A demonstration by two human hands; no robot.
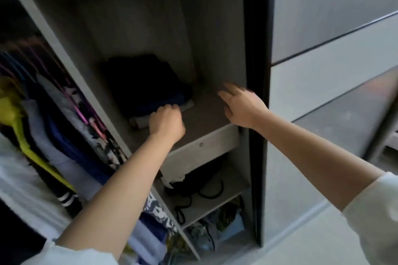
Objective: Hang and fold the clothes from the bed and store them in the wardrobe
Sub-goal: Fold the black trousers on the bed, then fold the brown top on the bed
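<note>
The open wardrobe (137, 6) is split by a slanted upright panel (64, 58). To the left of that panel hang many clothes (64, 135) packed close together: a yellow piece, blue ones, a white one, a black-and-white print, on pink and purple hangers. To the right are shelves. On the upper shelf (204, 109) lies a stack of folded clothes (146, 86), dark on top, blue under it and a grey piece at the bottom; the stack sits toward the left and back of the shelf, leaving the right part of the board bare. The shelf below holds a black bag (200, 180) with looping cords and a scrap of white cloth beside it. Lower still lies a jumble of small things, too blurred to name. A dark door frame (258, 71) stands at the right edge of the opening, with pale sliding door panels (323, 38) beyond it.

The left hand (167, 122) is at the front edge of the stack, fingers curled under; whether it grips the grey bottom piece or only touches it cannot be told. The right hand (241, 103) hangs over the bare right part of the upper shelf, fingers spread and relaxed, holding nothing. Both forearms are bare, with white sleeves at the elbows.
</note>
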